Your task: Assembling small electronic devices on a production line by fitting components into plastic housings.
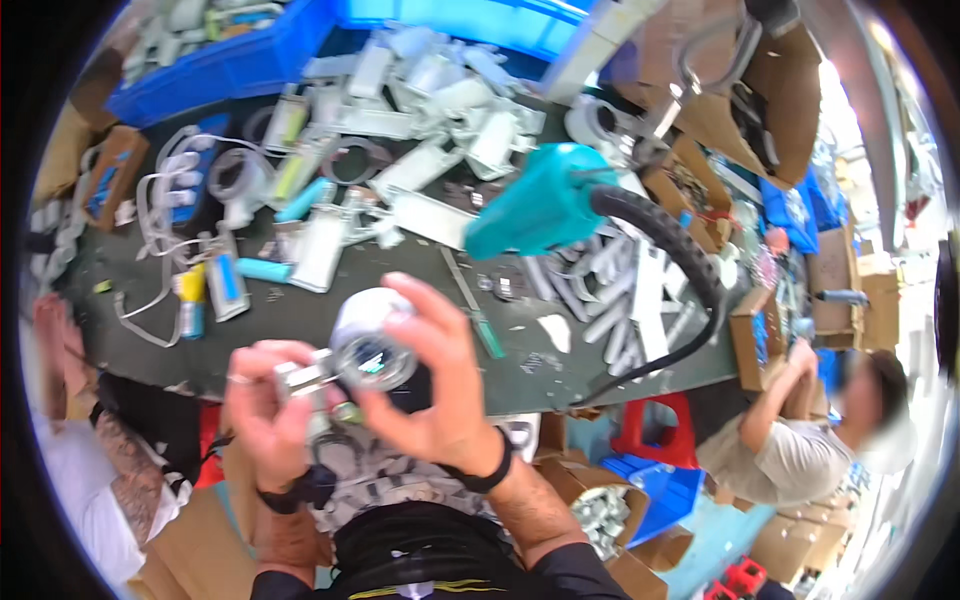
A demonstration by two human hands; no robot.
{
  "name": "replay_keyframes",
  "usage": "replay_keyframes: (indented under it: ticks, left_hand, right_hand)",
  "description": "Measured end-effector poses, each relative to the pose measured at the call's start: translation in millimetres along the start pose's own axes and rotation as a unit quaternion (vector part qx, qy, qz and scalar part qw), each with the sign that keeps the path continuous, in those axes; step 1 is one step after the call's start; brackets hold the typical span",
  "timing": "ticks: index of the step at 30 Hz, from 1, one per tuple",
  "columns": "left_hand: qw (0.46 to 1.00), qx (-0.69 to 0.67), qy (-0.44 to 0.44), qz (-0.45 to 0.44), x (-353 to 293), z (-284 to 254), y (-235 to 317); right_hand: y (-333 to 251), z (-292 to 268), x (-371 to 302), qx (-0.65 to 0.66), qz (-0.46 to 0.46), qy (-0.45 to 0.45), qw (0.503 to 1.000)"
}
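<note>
In front of my body, above the table's near edge, my right hand (435,385) grips a white round piece (375,345) with a clear, glassy end. Its thumb and fingers curve around the sides. My left hand (268,410) pinches a small shiny metal piece (303,378) close against the left side of the round piece. Whether the two pieces are joined, I cannot tell. Beyond my hands hangs a teal-covered object (545,200) on a thick black cord (680,250). A thin tool with a green handle (488,338) lies on the dark table (400,270).
White plastic housings (430,130) pile up at the back, before a blue bin (230,60). White strips (610,300) lie to the right. A white cable (150,215) and a yellow-and-blue tube (191,300) lie left. People sit at either side; a red stool (655,430) stands right.
</note>
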State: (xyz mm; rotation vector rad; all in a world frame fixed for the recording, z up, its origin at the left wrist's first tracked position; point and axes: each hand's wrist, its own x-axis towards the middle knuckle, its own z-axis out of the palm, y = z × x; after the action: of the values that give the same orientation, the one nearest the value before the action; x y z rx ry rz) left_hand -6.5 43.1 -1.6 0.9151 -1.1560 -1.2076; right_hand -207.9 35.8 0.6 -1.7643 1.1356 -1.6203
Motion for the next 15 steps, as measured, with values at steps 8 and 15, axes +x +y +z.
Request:
replay_keyframes:
  ticks: [8, 15]
  left_hand:
    - [0.999, 0.015, 0.026, 0.015, -10.8, -42.1, -18.5]
    - [0.997, 0.073, 0.024, 0.015, -15.8, -38.6, -15.7]
  right_hand:
    - [3.0, 1.6, -10.9, 0.081, -0.071, -0.072, 0.992]
    - [2.3, 0.0, -15.4, 0.053, -0.06, -0.081, 0.994]
